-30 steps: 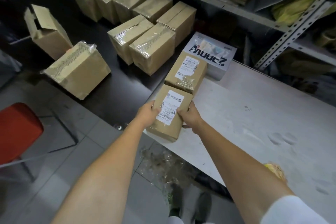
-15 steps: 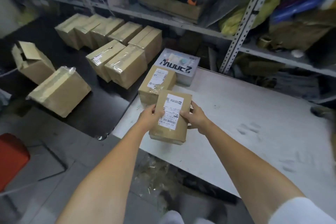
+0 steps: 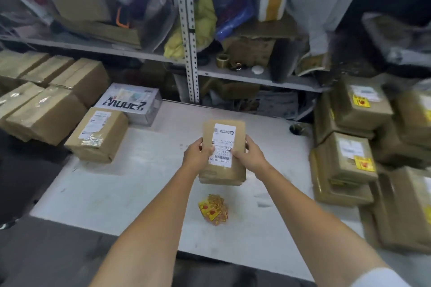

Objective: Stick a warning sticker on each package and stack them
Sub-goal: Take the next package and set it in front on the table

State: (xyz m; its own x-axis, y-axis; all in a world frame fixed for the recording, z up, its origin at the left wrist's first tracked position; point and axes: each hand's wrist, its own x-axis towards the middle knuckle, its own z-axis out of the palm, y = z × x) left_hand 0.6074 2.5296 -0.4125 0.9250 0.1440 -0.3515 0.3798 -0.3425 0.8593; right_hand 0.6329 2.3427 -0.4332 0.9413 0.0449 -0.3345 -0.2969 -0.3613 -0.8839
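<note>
Both hands hold one package (image 3: pixel 224 173): my left hand (image 3: pixel 197 155) clasps its left edge, my right hand (image 3: pixel 250 157) its right edge, thumbs on the white label. It sits over the middle of the table (image 3: pixel 116 189). Loose warning stickers (image 3: pixel 213 209) lie at its 6 o'clock. Stickered stack (image 3: pixel 349 158) at 3 o'clock, second labelled package (image 3: pixel 98 134) at 10 o'clock.

Dim flat light, motion-blurred edges, wide-angle bending, sharper centre
</note>
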